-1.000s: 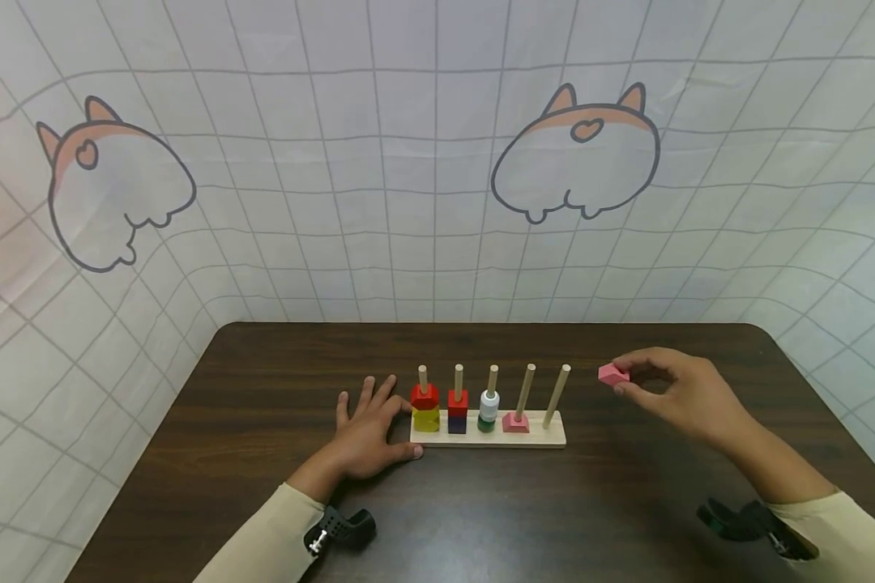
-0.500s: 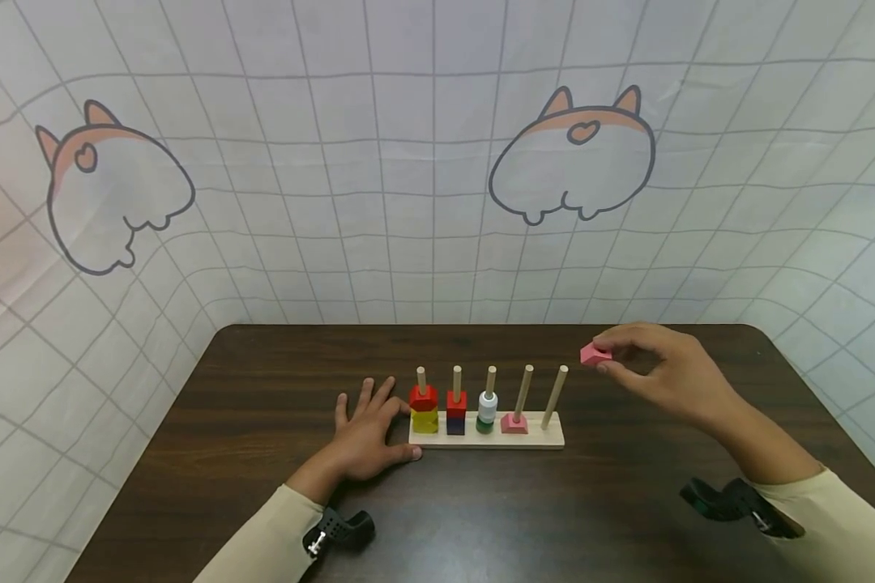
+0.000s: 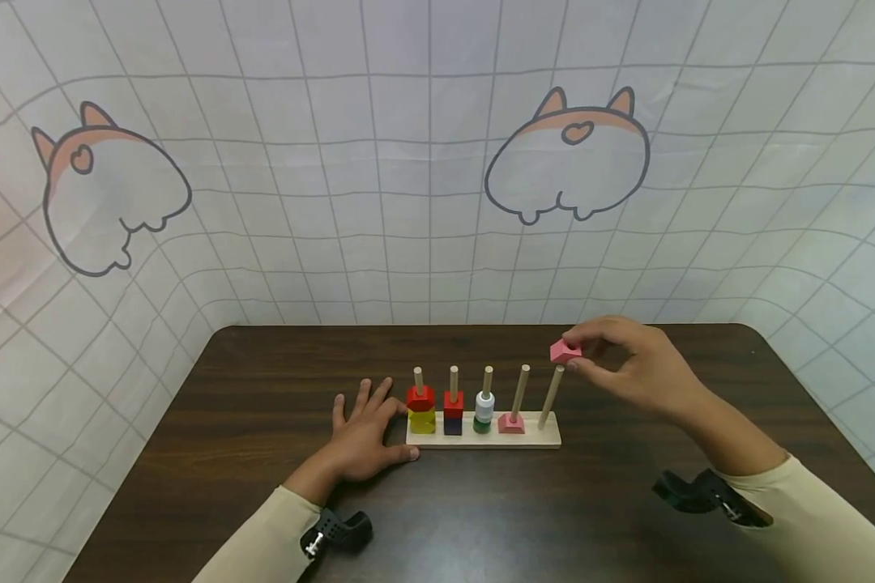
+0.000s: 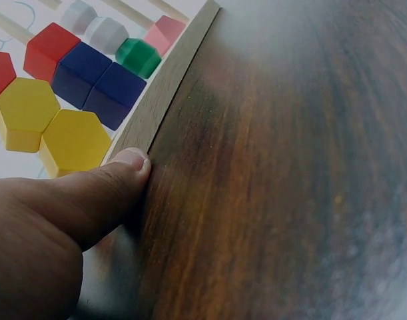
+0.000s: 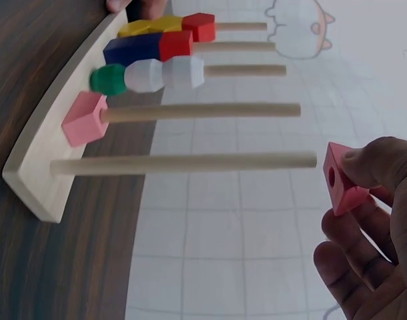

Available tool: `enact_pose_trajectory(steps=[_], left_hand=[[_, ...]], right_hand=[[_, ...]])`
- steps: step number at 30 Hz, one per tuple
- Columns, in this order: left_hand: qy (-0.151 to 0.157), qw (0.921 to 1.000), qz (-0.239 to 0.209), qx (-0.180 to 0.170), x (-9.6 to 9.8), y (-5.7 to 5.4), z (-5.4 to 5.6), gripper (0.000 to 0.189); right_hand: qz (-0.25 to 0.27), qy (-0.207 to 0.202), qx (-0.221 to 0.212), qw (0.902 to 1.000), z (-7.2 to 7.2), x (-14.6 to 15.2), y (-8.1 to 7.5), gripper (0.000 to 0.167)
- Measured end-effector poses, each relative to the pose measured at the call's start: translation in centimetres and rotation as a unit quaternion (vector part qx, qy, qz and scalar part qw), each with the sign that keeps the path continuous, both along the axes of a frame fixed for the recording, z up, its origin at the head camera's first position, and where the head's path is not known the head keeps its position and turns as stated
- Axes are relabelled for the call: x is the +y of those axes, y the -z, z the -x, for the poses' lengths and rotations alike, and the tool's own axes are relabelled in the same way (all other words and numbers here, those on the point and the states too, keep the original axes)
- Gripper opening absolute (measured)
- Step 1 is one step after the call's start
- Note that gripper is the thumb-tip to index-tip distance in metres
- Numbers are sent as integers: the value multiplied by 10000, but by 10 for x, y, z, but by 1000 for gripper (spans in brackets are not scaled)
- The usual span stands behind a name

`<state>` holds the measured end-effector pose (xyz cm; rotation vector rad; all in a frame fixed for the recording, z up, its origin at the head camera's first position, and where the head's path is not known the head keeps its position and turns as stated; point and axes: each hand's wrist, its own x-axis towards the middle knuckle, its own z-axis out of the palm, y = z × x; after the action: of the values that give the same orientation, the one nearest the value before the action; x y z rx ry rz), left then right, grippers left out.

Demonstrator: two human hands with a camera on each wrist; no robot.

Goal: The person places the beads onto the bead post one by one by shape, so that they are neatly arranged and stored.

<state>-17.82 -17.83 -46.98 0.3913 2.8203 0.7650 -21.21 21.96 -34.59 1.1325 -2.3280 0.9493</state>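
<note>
Pinched between the thumb and fingers of my right hand [image 3: 638, 364] is a pink wooden block [image 3: 565, 351] with a hole through it. In the right wrist view, the block's hole faces the tip of the bare rightmost peg [image 5: 190, 163], with a small gap between. My left hand [image 3: 364, 437] lies spread at the left end of the wooden peg base [image 3: 474, 440]. Its thumb [image 4: 116, 177] presses the front edge, and the index fingertip meets the back left corner. A similar pink block [image 3: 511, 423] sits at the bottom of the fourth peg.
Other pegs carry yellow blocks [image 3: 422, 421] under a red one [image 3: 420, 397], dark blue blocks [image 4: 100, 83] under a red one [image 3: 454, 403], and white beads [image 3: 484, 406] above a green one [image 3: 481, 425]. Behind the dark wooden table [image 3: 277, 372] hangs a checked curtain [image 3: 335, 162].
My right hand has carried the pink block leftward and slightly up, from right of the base to just above the rightmost peg's tip. My left hand has stayed at the base's end.
</note>
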Motion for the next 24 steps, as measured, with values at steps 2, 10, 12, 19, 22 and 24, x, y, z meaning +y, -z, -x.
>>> enact_pose_trajectory(steps=[2, 10, 12, 19, 22, 24], left_hand=[[-9, 10000, 14, 0, 0, 0, 0, 53], [-26, 10000, 5, -23, 1, -2, -1, 54], [-24, 10000, 1, -19, 1, -2, -2, 54], [-31, 10000, 2, -50, 1, -3, -1, 54], [-25, 10000, -7, -38, 1, -2, -1, 54], [-25, 10000, -1, -26, 1, -1, 0, 54]], right_hand=[[48, -81, 33, 10000, 1, -3, -1, 48], [-38, -186, -66, 9998, 0, -15, -5, 41], [-51, -198, -94, 9997, 0, -18, -4, 41], [-35, -281, -191, 9994, -1, -28, -2, 40], [-136, -245, -237, 9993, -1, -31, -2, 38], [-208, -237, -256, 9992, -1, -32, -1, 37]])
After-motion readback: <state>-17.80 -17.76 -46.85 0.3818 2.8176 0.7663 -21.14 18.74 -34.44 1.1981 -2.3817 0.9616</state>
